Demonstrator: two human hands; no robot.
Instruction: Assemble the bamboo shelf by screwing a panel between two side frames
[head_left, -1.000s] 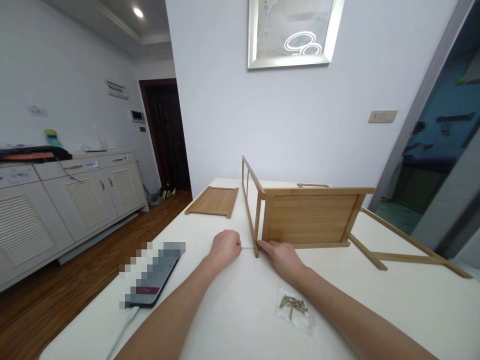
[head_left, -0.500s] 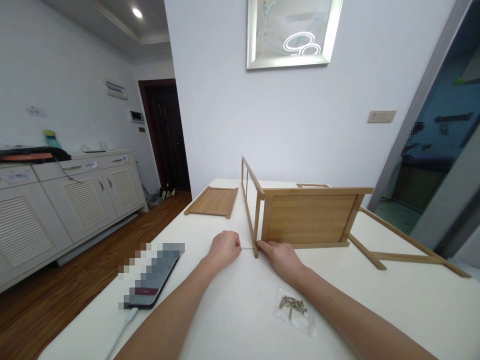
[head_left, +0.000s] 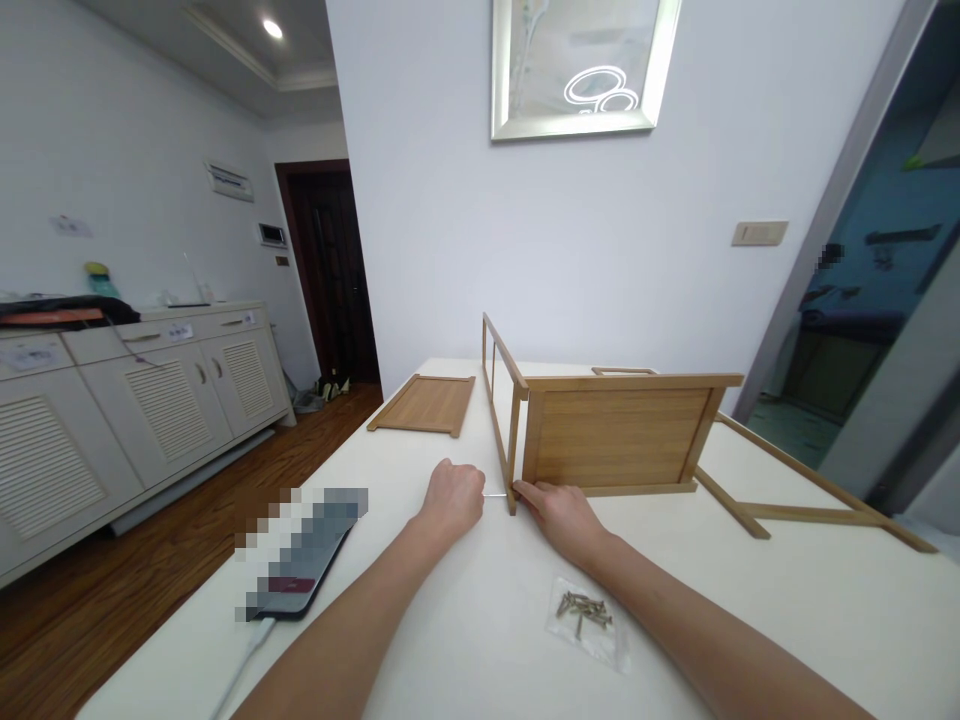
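My left hand is closed in a fist around a screwdriver, its handle hidden in my fingers. The screwdriver's thin metal shaft runs level to the near lower end of a wooden side frame, which stands on edge. My right hand pinches the lower corner where a wooden panel meets that frame. The panel stands upright, roughly square to the frame. Between my forearms lies a clear plastic bag of screws.
A second wooden panel lies flat at the back left of the white table. More wooden frame parts lie at the right. A phone with a white cable rests near the left edge.
My left fist has turned slightly around the screwdriver. My right hand, the panel and the frame stay in place.
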